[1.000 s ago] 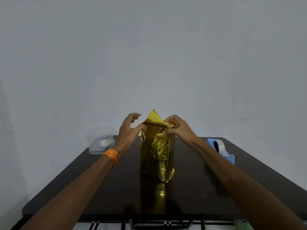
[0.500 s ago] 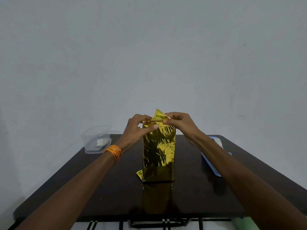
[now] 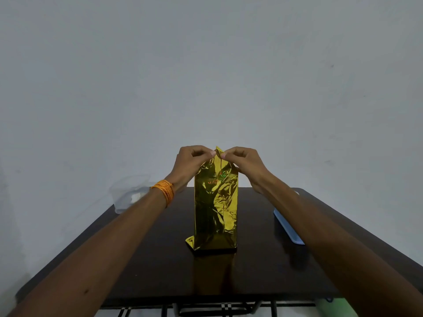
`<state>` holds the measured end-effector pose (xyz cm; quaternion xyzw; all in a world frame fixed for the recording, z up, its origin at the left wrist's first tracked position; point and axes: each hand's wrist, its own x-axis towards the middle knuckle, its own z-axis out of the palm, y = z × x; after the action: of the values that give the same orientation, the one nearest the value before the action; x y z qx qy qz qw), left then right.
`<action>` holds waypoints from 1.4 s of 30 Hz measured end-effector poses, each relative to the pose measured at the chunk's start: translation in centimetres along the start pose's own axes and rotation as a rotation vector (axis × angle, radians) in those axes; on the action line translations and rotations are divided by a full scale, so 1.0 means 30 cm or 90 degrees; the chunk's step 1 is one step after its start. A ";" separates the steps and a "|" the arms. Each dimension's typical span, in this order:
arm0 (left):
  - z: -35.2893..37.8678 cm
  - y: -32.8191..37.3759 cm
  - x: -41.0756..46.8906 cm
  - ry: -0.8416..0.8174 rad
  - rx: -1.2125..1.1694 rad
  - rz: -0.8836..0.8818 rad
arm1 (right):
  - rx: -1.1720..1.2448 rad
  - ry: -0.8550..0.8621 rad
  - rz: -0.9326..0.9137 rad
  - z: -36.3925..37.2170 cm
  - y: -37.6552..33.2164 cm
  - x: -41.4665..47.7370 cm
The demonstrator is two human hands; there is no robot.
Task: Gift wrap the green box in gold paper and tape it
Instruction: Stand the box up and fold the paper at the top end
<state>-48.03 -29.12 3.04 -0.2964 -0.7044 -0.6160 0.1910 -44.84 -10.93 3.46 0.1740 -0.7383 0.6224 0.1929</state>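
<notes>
The box stands upright in the middle of the dark table (image 3: 142, 259), fully covered in shiny gold paper (image 3: 215, 209); no green shows. A loose paper corner sticks out at its bottom left. At the top the paper is gathered into a small peak. My left hand (image 3: 192, 163), with orange threads on the wrist, pinches that peak from the left. My right hand (image 3: 242, 161) pinches it from the right, fingertips almost meeting.
A clear plastic container (image 3: 128, 195) sits at the table's far left corner. A light blue tape dispenser (image 3: 287, 227) lies at the right, partly behind my right forearm. A grey wall stands close behind the table.
The box has been turned so a flat face points at me. Both hands have closed in on the top flap and folded its point down smaller. The view has tilted up slightly.
</notes>
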 end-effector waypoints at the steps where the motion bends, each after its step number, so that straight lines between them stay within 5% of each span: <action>1: 0.004 -0.001 0.000 0.000 -0.011 -0.005 | 0.000 0.008 0.001 0.002 -0.002 0.004; 22: 0.005 -0.056 -0.060 0.013 0.106 -0.023 | 0.015 0.057 -0.024 0.033 -0.015 0.035; 42: -0.046 -0.107 -0.072 -0.013 -0.038 -0.055 | 0.021 0.062 0.096 0.042 0.034 0.081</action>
<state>-48.64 -31.09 -0.53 -0.2776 -0.6995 -0.6416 0.1485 -47.54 -12.04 3.61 0.0902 -0.7289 0.6548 0.1783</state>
